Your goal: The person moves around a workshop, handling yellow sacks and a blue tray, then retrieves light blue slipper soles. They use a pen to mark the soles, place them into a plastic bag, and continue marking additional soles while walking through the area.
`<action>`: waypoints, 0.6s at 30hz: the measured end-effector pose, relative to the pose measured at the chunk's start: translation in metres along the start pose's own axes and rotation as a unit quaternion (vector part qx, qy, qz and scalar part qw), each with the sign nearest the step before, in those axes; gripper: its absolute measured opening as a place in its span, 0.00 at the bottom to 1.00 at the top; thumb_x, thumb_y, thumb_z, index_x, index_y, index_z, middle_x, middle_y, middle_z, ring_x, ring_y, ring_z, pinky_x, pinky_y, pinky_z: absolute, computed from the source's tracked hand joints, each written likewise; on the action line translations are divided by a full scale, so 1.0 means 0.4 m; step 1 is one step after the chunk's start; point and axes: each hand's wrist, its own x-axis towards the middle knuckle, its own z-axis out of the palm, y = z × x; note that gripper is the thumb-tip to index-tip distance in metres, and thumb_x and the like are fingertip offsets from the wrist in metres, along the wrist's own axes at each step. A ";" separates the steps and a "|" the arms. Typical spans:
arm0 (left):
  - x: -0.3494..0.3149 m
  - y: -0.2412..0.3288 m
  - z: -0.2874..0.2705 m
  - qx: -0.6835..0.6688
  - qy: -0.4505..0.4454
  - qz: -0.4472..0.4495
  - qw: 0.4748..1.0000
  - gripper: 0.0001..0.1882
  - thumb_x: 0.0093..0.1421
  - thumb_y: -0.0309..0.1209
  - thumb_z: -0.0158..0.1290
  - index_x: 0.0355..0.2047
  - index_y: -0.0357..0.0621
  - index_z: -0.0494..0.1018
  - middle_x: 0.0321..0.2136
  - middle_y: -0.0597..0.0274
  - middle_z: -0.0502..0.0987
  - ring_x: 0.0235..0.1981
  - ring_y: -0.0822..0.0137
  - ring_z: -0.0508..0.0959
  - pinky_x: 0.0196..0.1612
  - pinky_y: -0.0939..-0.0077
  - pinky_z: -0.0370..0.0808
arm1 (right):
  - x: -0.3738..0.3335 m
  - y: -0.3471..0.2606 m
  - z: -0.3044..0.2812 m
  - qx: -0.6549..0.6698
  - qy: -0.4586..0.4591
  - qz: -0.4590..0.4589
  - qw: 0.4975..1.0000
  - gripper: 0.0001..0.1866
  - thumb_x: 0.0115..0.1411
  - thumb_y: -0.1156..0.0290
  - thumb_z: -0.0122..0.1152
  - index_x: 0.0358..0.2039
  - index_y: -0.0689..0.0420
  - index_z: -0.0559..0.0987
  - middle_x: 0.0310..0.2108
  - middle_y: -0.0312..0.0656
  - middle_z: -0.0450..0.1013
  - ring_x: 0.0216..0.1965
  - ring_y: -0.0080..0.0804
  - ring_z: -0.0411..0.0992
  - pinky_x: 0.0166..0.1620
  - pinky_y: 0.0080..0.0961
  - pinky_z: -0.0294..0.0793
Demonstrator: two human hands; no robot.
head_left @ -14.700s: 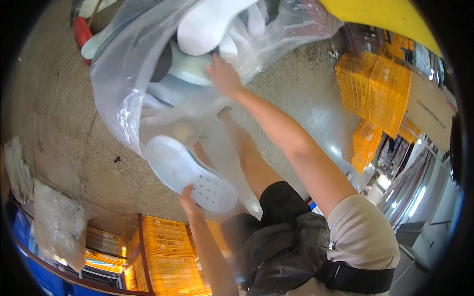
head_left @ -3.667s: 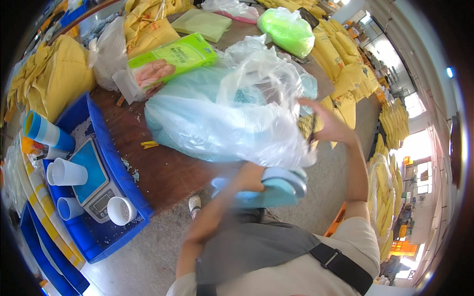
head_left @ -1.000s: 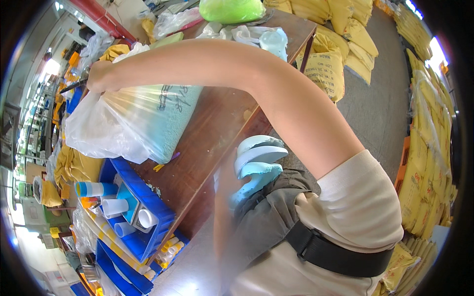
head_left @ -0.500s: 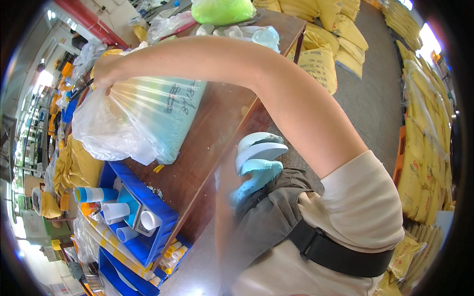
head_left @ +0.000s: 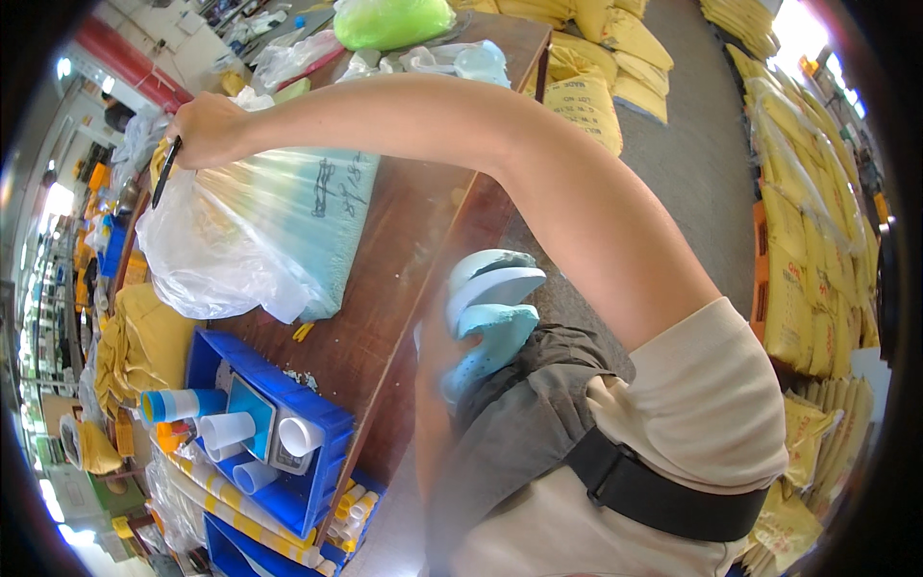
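Observation:
My right arm stretches across the table to the far left. There my right hand is closed around a black pen, at the gathered top of a clear plastic bag. Handwritten marks show on the bag's side, over its pale blue contents. Near my body, my left hand, partly blurred, holds several light blue, curved, shell-like pieces stacked together. Their kind is not clear. They lie beside the table edge, against my grey clothing.
On the brown table stands a blue crate with white cups and a small scale. A bright green bag lies at the back. Yellow sacks are stacked along the right, with grey floor between.
The view has shifted slightly. My right hand has turned, and the pen now points down more steeply over the bag. The left hand still holds the blue pieces, shifted slightly left in view.

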 end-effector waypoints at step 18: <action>0.037 0.047 0.083 -0.400 0.047 -0.173 0.899 0.32 0.50 0.22 0.58 0.58 0.35 0.67 0.48 0.51 0.76 0.50 0.54 0.77 0.54 0.60 0.74 | -0.315 0.047 -0.322 -0.172 -0.029 0.103 0.979 0.23 0.58 0.45 0.61 0.41 0.49 0.85 0.32 0.47 0.80 0.39 0.49 0.79 0.40 0.43 0.78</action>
